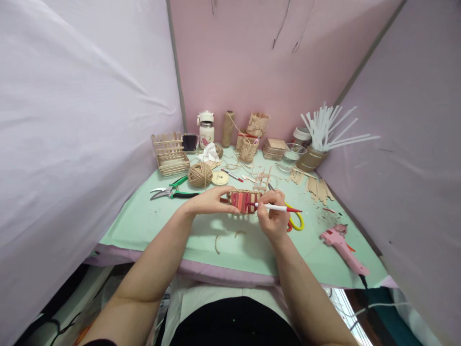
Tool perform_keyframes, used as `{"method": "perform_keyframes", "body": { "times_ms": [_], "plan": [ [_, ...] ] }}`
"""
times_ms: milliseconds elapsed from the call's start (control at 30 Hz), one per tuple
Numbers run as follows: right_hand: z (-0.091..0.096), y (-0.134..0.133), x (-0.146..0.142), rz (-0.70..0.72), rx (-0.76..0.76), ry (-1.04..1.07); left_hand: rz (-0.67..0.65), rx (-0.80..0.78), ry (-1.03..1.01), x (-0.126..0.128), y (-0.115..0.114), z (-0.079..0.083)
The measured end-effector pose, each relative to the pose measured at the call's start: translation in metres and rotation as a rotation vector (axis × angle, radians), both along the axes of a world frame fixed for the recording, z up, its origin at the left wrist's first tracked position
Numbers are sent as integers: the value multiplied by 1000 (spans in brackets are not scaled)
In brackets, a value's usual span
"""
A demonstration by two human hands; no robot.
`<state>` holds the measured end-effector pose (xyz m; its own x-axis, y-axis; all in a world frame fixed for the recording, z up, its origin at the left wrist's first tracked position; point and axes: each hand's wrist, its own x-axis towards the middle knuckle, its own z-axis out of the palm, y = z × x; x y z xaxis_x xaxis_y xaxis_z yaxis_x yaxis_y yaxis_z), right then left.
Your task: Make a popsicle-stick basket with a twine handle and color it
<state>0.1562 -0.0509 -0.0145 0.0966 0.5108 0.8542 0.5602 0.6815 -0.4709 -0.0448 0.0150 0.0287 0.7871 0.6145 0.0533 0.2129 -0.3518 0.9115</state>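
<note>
My left hand (212, 201) grips the left end of a small wooden craft piece (245, 202), its slats coloured in red and pink stripes with twine along the edge. Some slats towards the right end are pale wood. In my right hand (272, 216) is a white marker pen with a red end (281, 207), its tip pointing left at the striped slats. Yellow-handled scissors (297, 220) lie partly hidden behind my right hand. Just beyond the piece stands a little frame of thin sticks (262, 180).
Green-handled pruning shears (173, 192) and a twine ball (200, 174) lie left. A pink glue gun (342, 247) rests at right, near loose craft sticks (319, 189). Behind are a stick basket (172, 163), a glass bowl (291, 157) and a jar of white glue sticks (313, 156).
</note>
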Motion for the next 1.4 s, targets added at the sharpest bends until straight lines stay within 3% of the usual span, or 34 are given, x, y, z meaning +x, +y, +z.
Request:
{"method": "perform_keyframes", "body": {
  "times_ms": [600, 1400],
  "plan": [
    [0, 1, 0, -10, 1, 4, 47, 82, 52, 0, 0, 2],
    [1, -1, 1, 71, -8, -35, 31, 20, 0, 0, 2, -3]
  ]
}}
